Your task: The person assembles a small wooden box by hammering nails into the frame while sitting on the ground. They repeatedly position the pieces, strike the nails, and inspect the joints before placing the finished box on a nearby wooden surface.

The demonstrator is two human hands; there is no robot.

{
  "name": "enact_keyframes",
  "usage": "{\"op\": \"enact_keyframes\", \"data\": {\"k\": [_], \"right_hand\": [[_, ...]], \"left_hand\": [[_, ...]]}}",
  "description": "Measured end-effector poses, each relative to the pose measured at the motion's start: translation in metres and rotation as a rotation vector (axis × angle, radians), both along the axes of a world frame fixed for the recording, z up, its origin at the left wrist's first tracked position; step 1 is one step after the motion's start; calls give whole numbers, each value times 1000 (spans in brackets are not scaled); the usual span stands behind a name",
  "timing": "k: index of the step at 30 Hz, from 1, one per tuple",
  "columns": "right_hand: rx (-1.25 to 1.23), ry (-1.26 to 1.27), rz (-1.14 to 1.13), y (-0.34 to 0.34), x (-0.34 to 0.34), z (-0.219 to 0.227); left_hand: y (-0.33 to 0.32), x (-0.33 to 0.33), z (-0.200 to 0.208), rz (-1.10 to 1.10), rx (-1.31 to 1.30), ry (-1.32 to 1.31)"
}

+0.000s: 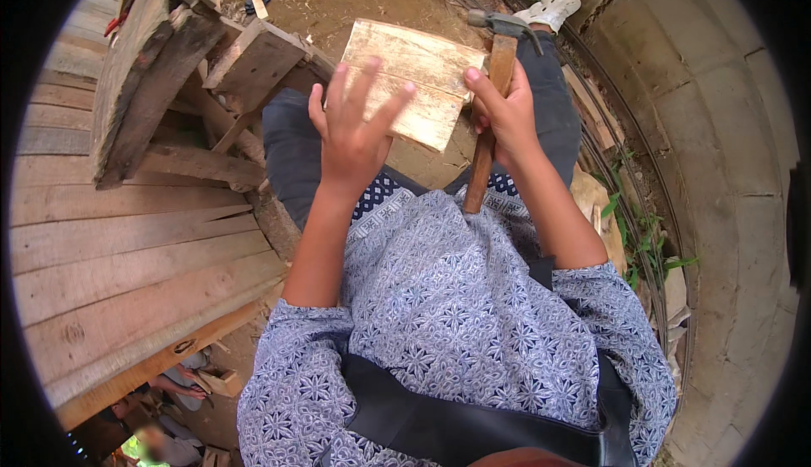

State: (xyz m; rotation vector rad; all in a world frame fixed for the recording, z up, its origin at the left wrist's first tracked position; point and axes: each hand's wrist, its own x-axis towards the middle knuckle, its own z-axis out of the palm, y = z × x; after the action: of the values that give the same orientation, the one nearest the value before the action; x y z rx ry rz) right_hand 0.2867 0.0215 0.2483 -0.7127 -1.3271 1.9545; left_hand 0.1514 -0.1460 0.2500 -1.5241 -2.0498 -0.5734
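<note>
Okay, here we are between the person's knees, where a pale rectangular wooden panel [405, 57], with a seam running across its face, sits tilted in front of the patterned blue-and-white shirt [456, 281]. The right hand [514, 116] has the claw hammer [482, 163] in its grasp, fingers closed around the brown wooden handle, metal head up toward the white clog [553, 9] and the butt of the handle down by the shirt hem. That same hand's thumb reaches over to the panel's right edge, so it's doing double duty! Across on the other side, the left hand [355, 138] is loose and splayed, fingers blurred, laid over the panel's near left part; whether the fingertips actually touch the wood, I cannot tell. Dark trousers [291, 150] frame the scene on both sides. Out left, there's a rough timber stand [139, 91] beside a broad plank surface [135, 252]; out right, a grey wall [718, 154] curves past with green plants [646, 247] at its foot. And down in the lower left corner, another person's hands [193, 389] are near a small wooden box [222, 381].
</note>
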Motion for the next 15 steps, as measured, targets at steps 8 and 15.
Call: {"op": "enact_keyframes", "data": {"k": [8, 15], "right_hand": [[3, -304, 137, 70, -70, -112], [-186, -290, -21, 127, -92, -183]], "left_hand": [[55, -63, -108, 51, -342, -360], [78, -123, -219, -91, -251, -888]]}}
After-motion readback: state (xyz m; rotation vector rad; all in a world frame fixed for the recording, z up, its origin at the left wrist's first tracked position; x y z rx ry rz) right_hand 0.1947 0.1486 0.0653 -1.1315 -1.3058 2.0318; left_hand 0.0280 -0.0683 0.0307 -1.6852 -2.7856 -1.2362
